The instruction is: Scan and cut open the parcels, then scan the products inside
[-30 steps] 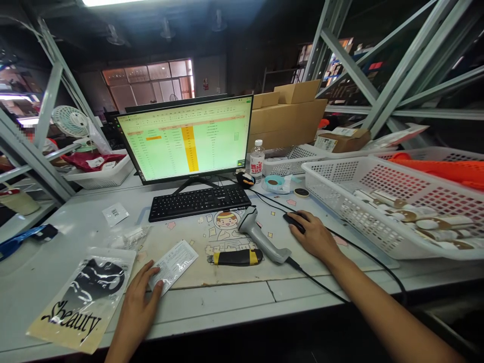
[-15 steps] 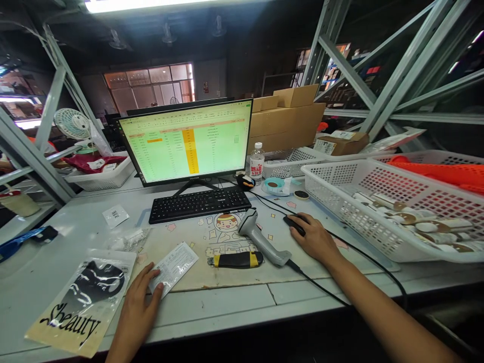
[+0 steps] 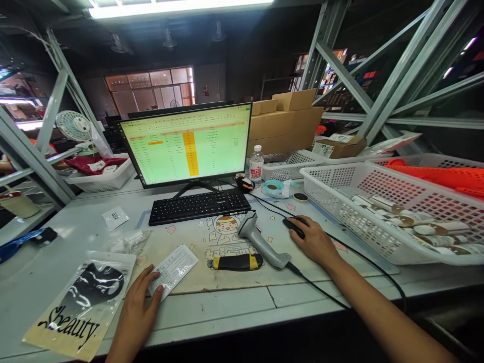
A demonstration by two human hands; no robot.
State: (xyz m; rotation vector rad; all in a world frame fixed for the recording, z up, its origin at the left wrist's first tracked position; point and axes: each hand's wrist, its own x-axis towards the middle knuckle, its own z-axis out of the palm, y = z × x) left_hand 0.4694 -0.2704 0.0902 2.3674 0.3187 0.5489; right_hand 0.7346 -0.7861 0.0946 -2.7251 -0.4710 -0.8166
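The left hand point(image 3: 139, 306) lies with its grip spread, touching the near end of a flat white printed packet point(image 3: 176, 267) on a pale cartoon-printed mat point(image 3: 227, 281). Beyond, the right hand point(image 3: 316, 243) has its grip closed over a black plastic mouse point(image 3: 294, 227), right of a grey barcode scanner point(image 3: 260, 243). Behind stand a black keyboard point(image 3: 196, 206) and a lit black-framed monitor point(image 3: 166, 156).

The left hand point(image 3: 139, 305) touches a packet point(image 3: 176, 267) at seven o'clock. The right hand point(image 3: 314, 243) holds a mouse point(image 3: 295, 229) at four.
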